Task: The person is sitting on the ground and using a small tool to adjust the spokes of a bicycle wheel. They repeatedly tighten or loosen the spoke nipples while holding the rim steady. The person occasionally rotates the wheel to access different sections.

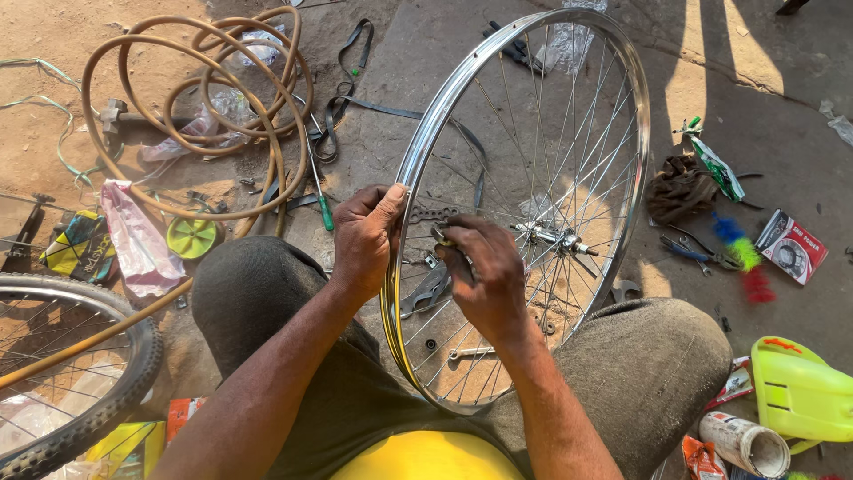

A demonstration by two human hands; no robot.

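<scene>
A bare chrome bicycle wheel rim (pixel 622 107) with thin spokes and a central hub (pixel 551 237) stands upright between my knees. My left hand (pixel 366 233) grips the rim's left edge, thumb over the metal. Inside the rim, my right hand (pixel 480 271) pinches a small metal tool on a spoke close to where my left hand holds. Both forearms reach forward from my lap.
A coiled tan hose (pixel 200 98) lies at the far left, with a green-handled screwdriver (pixel 322 200) and black straps beside it. A tyred wheel (pixel 84 373) sits at the lower left. Pliers (pixel 689 253), a rag (pixel 680 187), packets and a yellow-green plastic container (pixel 800 391) lie on the right.
</scene>
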